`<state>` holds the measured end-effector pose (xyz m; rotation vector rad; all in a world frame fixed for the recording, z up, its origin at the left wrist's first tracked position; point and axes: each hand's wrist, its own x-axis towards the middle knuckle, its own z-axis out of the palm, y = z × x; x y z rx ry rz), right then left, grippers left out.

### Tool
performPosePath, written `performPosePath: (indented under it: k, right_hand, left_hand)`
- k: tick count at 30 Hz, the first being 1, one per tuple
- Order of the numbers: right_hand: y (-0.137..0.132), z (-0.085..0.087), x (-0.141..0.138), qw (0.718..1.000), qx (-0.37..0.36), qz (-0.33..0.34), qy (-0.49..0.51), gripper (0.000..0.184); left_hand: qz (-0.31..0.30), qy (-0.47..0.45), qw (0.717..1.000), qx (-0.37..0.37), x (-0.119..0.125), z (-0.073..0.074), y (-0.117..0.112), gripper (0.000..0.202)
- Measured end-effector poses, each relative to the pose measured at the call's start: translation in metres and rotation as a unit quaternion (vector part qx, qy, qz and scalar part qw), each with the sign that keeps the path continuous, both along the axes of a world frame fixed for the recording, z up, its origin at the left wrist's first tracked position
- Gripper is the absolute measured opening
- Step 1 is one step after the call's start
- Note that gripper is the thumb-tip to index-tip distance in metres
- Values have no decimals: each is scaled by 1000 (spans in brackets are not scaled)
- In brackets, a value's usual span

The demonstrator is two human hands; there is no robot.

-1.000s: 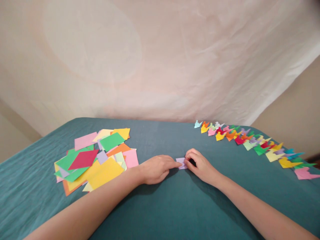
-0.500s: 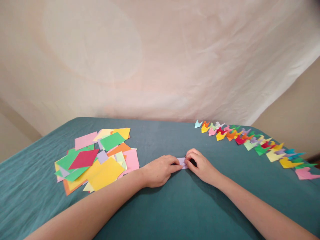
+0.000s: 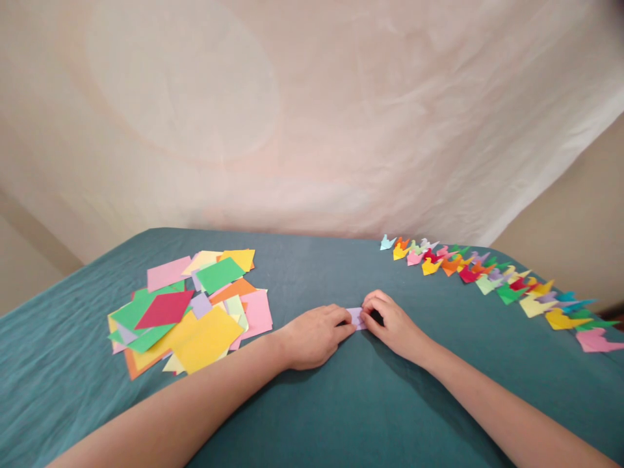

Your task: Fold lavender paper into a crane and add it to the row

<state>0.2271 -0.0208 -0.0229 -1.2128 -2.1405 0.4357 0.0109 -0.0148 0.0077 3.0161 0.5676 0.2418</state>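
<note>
On the teal, cloth-covered surface [image 3: 312, 416], pinching the right end of a small lilac paper piece [image 3: 357, 318] with the right hand [image 3: 390, 326]. Touching its left end with the bent-fingered left hand [image 3: 316, 337]; unable to tell whether pinched or only pressed. Working between overlapping coloured paper sheets [image 3: 207, 338] leftward and folded multicoloured paper birds [image 3: 563, 319] rightward.

Craft area: tbl [image 3: 312, 273] w/ paper birds [image 3: 486, 285]
</note>
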Motion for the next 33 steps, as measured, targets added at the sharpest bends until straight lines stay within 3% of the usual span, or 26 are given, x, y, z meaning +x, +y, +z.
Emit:
performPosePath:
  k: [20, 33]
  right_hand:
    - [0, 0, -2, 1000, 1, -10, -7, 8]
    - [-1, 1, -3, 1000, 4, -15, -23, 10]
  left_hand:
    - [6, 14, 999, 38, 4, -2, -1, 25]
    - [11, 7, 1000, 22, 5, -1, -3, 34]
